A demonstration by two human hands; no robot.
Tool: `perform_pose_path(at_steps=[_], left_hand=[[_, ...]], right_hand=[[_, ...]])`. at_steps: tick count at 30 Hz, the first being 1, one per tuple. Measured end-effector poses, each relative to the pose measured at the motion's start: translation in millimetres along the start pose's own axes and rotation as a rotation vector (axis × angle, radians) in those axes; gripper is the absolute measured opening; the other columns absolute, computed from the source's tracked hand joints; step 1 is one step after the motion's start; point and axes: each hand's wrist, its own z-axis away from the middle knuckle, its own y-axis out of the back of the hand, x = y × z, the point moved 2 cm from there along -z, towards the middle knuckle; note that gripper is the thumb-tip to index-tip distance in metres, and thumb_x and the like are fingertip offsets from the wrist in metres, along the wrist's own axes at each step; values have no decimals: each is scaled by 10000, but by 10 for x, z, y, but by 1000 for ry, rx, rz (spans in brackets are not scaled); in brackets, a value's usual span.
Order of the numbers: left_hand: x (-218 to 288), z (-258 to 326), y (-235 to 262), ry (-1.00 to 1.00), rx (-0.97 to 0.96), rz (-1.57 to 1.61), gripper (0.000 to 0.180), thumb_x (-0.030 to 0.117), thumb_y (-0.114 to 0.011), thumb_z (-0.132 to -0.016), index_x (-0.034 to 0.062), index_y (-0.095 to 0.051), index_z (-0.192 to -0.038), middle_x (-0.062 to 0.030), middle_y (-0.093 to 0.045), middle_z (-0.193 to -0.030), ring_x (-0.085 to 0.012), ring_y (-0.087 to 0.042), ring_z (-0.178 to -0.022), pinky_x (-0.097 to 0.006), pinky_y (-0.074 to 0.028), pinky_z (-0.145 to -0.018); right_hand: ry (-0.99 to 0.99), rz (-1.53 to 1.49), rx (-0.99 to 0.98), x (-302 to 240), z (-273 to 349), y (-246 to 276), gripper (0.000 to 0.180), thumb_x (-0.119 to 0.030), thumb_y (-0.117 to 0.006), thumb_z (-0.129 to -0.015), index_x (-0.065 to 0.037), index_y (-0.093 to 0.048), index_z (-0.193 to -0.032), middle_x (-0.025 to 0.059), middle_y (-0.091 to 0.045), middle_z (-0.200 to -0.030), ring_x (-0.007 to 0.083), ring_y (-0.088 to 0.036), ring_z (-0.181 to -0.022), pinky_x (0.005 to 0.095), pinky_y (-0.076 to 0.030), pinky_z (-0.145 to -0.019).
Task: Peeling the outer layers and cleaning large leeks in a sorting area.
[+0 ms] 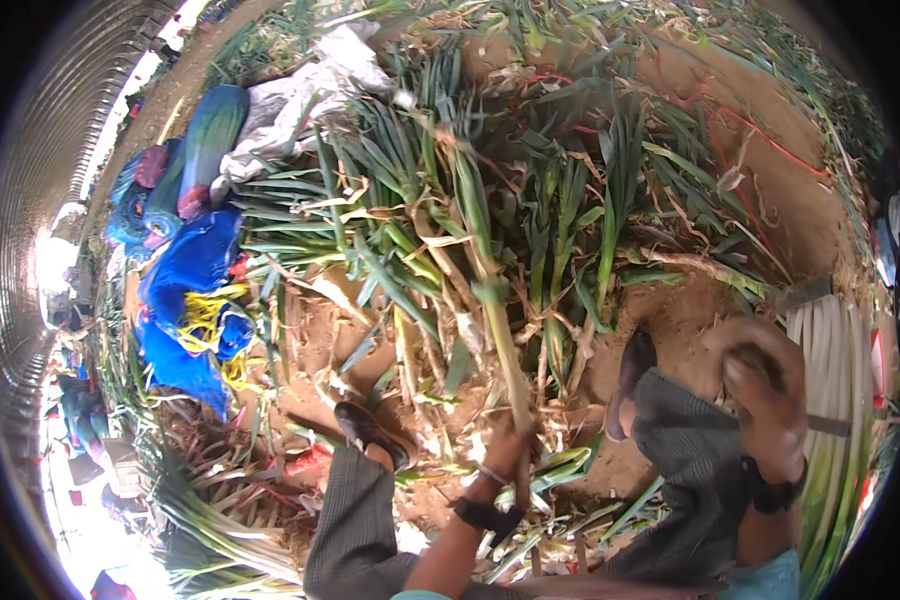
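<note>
My left hand [510, 450] is closed around the lower end of a long green onion [492, 300], whose leafy top points up and away from me. Beyond it, a thick heap of untrimmed green onions [370, 190] lies on the soil, with dry leaves hanging off the stalks. Over my right knee, my right hand [765, 390] is smeared by motion. Its fingers look bent, but whether anything is in them does not show. Just right of that hand lies a stack of peeled green onions [830, 345], with white stems side by side and dark straps [828, 426] near them.
At the left lie a blue plastic bag [185, 270] with yellow cord [202, 322], a white sack [305, 95] and wrapped green bundles [213, 135]. More green onions [210, 525] sit at the lower left. My shoes [375, 432] rest on soil strewn with leaf scraps. Red twine [770, 135] trails at the upper right.
</note>
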Motion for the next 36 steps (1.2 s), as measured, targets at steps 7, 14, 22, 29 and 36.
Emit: perform_pose_path(at_steps=[7, 14, 22, 29, 36], left_hand=[[-440, 1462, -94, 79, 135, -370, 364, 340, -625, -823, 16, -539, -967, -33, -564, -686, -114, -520, -536, -267, -429, -453], [151, 3149, -210, -145, 329, -469, 279, 196, -631, -807, 6, -524, -980, -10, -475, -566, -70, -432, -482, -246, -350, -426], [202, 2737, 286, -450, 258, -508, 687, 127, -697, -767, 37, -293, -1315, -151, -614, -806, -198, -618, -741, -285, -503, -570], [1678, 1657, -779, -1078, 279, -359, 375, 239, -630, -835, 16, -553, -1127, -2, -566, -740, -87, -481, -650, -232, -397, -575], [1211, 1675, -844, -866, 293, 237, 259, 219, -542, -890, -32, -607, -880, -82, -623, -762, -136, -575, -682, -240, -478, -613]], right_hand=[[-297, -146, -165, 217, 135, -476, 342, -146, -556, -866, 26, -504, -1157, 85, -589, -937, 131, -548, -805, 236, -444, -710], [-765, -215, -58, 787, 403, -1268, 576, -326, -580, -838, 1, -375, -1266, 188, -465, -1161, 271, -460, -1092, 375, -332, -1000], [-380, -914, -373, 253, 197, -1502, 309, -221, -681, -796, -59, -578, -1038, 33, -604, -862, 145, -600, -720, 312, -514, -619], [-87, -695, -168, 65, 129, -1041, 343, -113, -668, -804, -42, -566, -1123, 15, -620, -985, 93, -577, -861, 257, -469, -767], [51, -466, -11, -44, 86, -889, 614, -274, -731, -712, 32, -463, -1171, 73, -563, -895, 140, -571, -798, 274, -516, -690]])
